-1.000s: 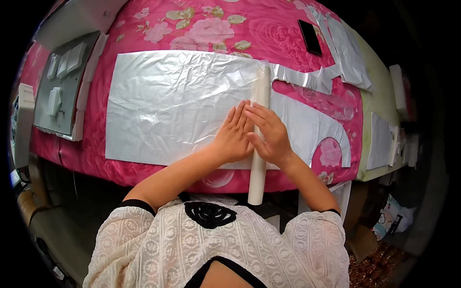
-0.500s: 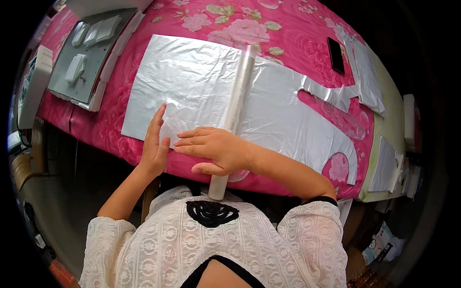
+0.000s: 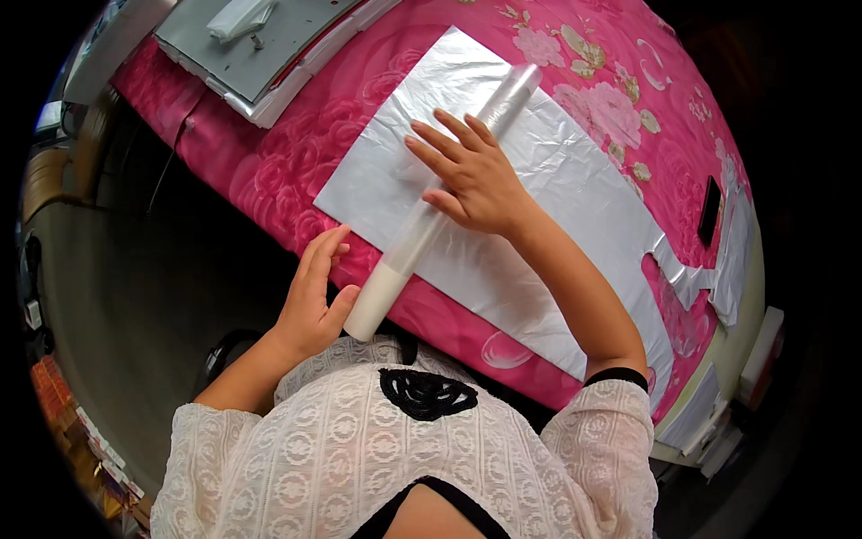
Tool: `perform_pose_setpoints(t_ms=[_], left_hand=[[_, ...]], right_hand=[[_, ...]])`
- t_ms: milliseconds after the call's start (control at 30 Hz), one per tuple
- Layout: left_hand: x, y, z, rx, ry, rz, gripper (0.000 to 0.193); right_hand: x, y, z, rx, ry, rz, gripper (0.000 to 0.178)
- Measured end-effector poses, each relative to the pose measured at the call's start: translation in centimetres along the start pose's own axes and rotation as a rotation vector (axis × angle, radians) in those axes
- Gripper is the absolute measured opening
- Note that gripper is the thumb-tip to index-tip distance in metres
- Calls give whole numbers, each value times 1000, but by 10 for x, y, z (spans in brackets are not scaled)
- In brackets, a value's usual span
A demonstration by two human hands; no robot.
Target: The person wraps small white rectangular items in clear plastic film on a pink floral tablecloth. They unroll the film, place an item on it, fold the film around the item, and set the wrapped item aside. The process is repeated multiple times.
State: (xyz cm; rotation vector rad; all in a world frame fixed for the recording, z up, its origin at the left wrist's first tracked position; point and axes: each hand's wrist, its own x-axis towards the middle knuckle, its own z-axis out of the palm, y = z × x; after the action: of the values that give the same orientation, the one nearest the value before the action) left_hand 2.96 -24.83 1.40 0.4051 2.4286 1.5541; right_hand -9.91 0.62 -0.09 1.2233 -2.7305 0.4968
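Across the silvery-white plastic bag sheet [image 3: 530, 278] lies a slim roll of clear film [image 3: 418, 237] with a white end, which sticks out past the table's near edge. My right hand [image 3: 474, 180] rests over the middle of the roll, palm down, its fingers spread. Beside the roll's white near end is my left hand [image 3: 314, 296], with its thumb apart from the extended fingers. Its thumb tip is close to the roll; whether it touches, I cannot tell. Curved handle cutouts shape the sheet's right end, partly behind my right forearm.
A pink flowered cloth [image 3: 296, 180] covers the table. Far left, a grey board [image 3: 251, 54] carries small white packets. At the right lie a black phone [image 3: 709, 210] and more silvery bags [image 3: 732, 260]. A wooden chair [image 3: 49, 184] stands off to the left.
The view has turned, so the table and roll appear tilted. My right hand has moved up the roll with fingers spreading. My left hand has shifted from the sheet to beside the roll's near end.
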Motion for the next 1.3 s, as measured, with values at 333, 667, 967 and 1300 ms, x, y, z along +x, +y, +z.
perform_pose_setpoints(t_ms=[333, 667, 967, 1300], left_hand=[[13, 0, -17, 127, 88, -398, 90], [24, 21, -2, -1258, -535, -495, 64], [40, 58, 37, -1166, -798, -516, 59], [46, 84, 57, -629, -627, -583, 53]], right_hand=[[105, -41, 62, 501, 776, 804, 74], [38, -36, -36, 1898, 896, 531, 60], [-17, -43, -63, 2000, 993, 372, 56], [-50, -58, -57, 1750, 1058, 848, 50]])
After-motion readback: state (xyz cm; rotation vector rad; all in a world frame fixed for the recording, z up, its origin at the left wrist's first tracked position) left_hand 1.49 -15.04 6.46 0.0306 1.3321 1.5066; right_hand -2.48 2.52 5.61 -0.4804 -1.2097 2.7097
